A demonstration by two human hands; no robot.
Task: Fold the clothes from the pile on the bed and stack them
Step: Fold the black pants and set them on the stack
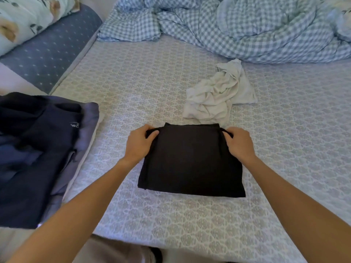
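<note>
A black garment [191,162] lies folded into a rough square on the patterned bed sheet [133,82] in front of me. My left hand [139,144] pinches its far left corner, fingers curled round the fabric edge. My right hand [239,143] grips the far right corner in the same way. Just beyond the black garment lies a crumpled white garment [218,93], unfolded. At the left edge sits a stack of folded dark navy and purple-grey clothes [38,152].
A bunched blue-and-white checked duvet [237,29] fills the far side of the bed. A dotted blue pillow [51,52] and a light printed pillow [24,18] lie at the far left. The near bed edge runs along the bottom.
</note>
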